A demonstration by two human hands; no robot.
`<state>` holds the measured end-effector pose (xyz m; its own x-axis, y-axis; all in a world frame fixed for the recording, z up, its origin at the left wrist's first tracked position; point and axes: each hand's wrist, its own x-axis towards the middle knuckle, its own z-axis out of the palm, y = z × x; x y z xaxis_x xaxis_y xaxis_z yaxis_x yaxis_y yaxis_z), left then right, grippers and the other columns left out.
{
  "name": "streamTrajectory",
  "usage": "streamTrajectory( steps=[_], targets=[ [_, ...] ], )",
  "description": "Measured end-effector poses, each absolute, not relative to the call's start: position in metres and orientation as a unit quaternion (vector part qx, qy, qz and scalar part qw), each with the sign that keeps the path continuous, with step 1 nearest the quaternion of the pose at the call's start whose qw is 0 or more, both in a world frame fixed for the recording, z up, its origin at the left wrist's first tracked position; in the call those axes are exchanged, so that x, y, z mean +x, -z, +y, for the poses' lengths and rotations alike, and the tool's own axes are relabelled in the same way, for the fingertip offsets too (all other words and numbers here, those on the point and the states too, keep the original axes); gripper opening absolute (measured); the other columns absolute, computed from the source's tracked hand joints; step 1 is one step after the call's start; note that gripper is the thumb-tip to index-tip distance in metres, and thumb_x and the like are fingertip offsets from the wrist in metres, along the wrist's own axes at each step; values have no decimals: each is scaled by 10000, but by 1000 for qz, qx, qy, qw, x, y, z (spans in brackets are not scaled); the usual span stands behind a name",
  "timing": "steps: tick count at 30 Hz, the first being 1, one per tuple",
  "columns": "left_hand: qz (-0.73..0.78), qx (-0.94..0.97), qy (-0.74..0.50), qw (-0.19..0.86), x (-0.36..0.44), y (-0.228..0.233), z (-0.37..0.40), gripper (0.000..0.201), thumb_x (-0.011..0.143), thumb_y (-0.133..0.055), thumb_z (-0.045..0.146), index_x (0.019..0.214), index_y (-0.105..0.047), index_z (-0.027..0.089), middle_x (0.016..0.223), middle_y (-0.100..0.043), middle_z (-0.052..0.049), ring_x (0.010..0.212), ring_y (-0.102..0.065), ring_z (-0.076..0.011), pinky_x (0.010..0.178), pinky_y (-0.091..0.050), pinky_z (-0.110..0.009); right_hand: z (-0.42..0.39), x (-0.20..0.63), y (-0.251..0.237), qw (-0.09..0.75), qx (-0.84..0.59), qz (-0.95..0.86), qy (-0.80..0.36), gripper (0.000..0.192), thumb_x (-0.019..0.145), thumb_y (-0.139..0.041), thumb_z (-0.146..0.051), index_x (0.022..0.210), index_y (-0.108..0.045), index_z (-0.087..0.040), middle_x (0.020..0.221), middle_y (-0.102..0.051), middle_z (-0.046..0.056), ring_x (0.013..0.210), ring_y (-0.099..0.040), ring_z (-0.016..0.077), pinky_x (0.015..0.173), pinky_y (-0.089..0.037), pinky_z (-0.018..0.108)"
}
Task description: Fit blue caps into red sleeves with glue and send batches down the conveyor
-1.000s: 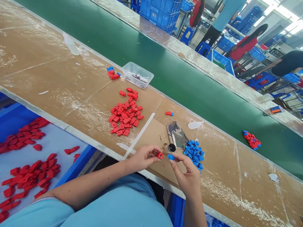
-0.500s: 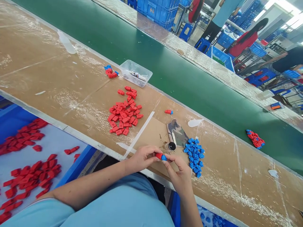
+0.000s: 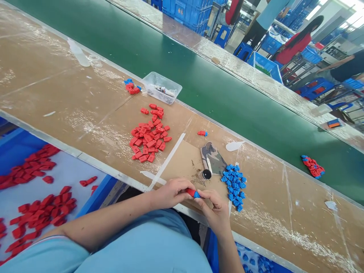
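Observation:
Near the table's front edge, my left hand (image 3: 172,194) is closed on a small red plastic piece (image 3: 190,192). A blue plastic piece (image 3: 196,194) sits against the red one's right end, pinched by my right hand (image 3: 214,208) between thumb and fingers. Just beyond the hands stands a small jar with a black top (image 3: 206,174), beside a camouflage-patterned cloth (image 3: 214,159). Loose blue pieces (image 3: 234,184) are heaped right of the cloth. To the left lies a larger pile of red pieces (image 3: 149,138). One joined red-and-blue piece (image 3: 202,133) rests alone behind the cloth.
A clear plastic tray (image 3: 162,88) with small items stands by the green conveyor belt (image 3: 196,81). Joined red-and-blue pieces (image 3: 313,167) lie on the belt. At lower left is a blue bin (image 3: 93,197) of red pieces. Other people are beyond the belt.
The joined pieces on the belt have shifted slightly to the right. Both hands stay together on the red and blue pieces, with only slight finger movement.

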<state>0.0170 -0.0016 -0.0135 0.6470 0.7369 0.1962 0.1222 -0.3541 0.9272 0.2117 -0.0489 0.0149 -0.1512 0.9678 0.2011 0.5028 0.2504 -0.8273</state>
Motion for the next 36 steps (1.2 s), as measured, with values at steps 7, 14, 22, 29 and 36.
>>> streamTrajectory(
  steps=[7,14,22,29,36],
  targets=[
    [212,815,-248,480,22,2,-13,219,957,-425,222,1023,-626,168,986,-668,-103,933,-598,-222,858,-482,-332,-66,198,-19,385,-555,-696,-244,355,930,-474,-504,1043,-704,-257,1080,-655,103,1030,-623,243,869,-522,427],
    [125,795,-260,534,33,0,-27,285,905,-388,117,1064,-621,157,1084,-682,-128,1038,-621,-244,911,-507,-359,-72,176,-18,379,-494,-737,-263,537,990,-193,-517,1373,-479,-274,1411,-484,67,1415,-280,277,1110,-309,536],
    [130,831,-239,486,36,-5,-8,224,927,-453,178,1093,-603,178,1077,-663,-106,1009,-604,-236,895,-479,-320,-70,206,-28,375,-486,-730,-301,648,941,-187,-649,1349,-511,-264,1435,-465,89,1373,-362,310,1057,-380,512],
    [483,797,-203,300,46,-17,89,133,925,-475,141,874,-598,146,922,-575,-81,874,-572,-216,815,-473,-328,-61,301,8,301,-725,-619,-30,457,849,-507,-637,913,-690,-224,765,-651,84,588,-608,222,524,-481,347],
    [584,762,-194,204,32,-22,123,202,870,-487,31,1038,-560,116,1075,-559,-126,1003,-525,-242,889,-440,-366,-53,323,32,231,-755,-607,-88,425,752,-557,-620,884,-679,-234,745,-662,46,583,-642,205,512,-507,314]
  ],
)
